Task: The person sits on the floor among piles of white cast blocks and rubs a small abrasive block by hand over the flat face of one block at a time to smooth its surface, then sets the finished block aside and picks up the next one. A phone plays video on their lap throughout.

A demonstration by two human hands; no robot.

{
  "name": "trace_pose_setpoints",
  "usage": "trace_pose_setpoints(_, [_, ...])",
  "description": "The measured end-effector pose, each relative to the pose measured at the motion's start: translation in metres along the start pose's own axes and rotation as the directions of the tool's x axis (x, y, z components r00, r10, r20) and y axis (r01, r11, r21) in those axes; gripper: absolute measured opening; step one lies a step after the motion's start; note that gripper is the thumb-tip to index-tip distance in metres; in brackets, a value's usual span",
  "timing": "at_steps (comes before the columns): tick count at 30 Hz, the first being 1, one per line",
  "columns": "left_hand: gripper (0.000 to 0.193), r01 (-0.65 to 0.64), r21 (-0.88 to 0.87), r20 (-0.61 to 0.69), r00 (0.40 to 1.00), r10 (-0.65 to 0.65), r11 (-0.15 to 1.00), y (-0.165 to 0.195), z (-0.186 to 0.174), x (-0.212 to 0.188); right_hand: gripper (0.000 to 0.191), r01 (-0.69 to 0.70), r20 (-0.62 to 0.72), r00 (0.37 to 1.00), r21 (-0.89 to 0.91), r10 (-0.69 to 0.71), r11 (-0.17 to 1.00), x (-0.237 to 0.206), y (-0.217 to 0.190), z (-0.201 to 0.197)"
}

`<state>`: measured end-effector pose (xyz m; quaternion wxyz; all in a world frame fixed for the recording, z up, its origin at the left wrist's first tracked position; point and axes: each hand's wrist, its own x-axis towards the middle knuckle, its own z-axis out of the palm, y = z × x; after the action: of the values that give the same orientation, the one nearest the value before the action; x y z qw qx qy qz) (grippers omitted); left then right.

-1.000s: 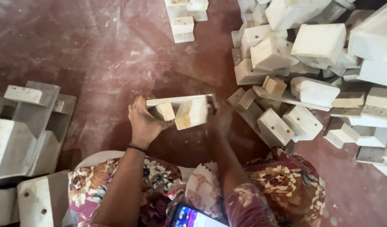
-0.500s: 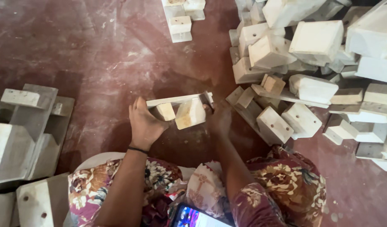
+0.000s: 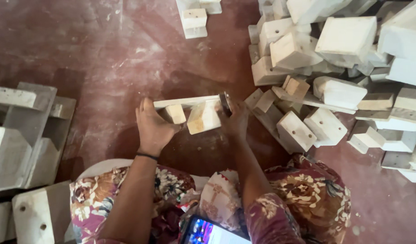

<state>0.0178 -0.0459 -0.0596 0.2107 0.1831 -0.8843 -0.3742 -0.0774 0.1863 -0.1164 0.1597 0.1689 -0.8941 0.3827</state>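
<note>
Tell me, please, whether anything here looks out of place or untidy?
The wooden pieces on the right lie in a jumbled heap, tilted every way, unlike the flat stack on the left. A lit phone rests in the lap.

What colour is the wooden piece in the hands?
Pale, unpainted cream wood: the wooden piece, clearest in the head view.

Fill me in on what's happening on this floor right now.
A person sits on the reddish floor holding a small wooden piece, a thin strip with two blocks under it. The left hand grips its left end; the right hand holds the right end, where something small and dark sits, too unclear to identify. A big heap of similar pale wooden pieces lies to the right, a few more stacked pieces to the left. A lit phone rests in the lap.
</note>
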Motion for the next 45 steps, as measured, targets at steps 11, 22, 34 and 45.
trace_pose_setpoints(11, [0.072,0.044,-0.049,0.027,0.999,-0.043,0.998,0.004,-0.008,-0.001,0.027,-0.163,0.303,0.94,-0.015,0.16,0.987,-0.011,-0.043,-0.001])
trace_pose_setpoints(22, [0.071,0.008,-0.05,0.014,1.0,-0.008,0.999,0.007,-0.008,0.001,0.033,-0.407,0.297,0.856,-0.118,0.423,0.906,-0.008,-0.031,0.002])
trace_pose_setpoints(34, [0.075,-0.002,-0.014,0.019,1.0,0.002,1.0,-0.001,-0.007,-0.001,0.037,-0.042,0.085,0.994,-0.289,0.069,0.956,-0.015,-0.028,0.01])
trace_pose_setpoints(45, [0.07,-0.047,-0.003,0.03,0.998,0.047,0.999,0.003,-0.008,0.0,0.033,-0.136,0.141,0.98,-0.041,0.141,0.99,-0.004,-0.026,0.005])
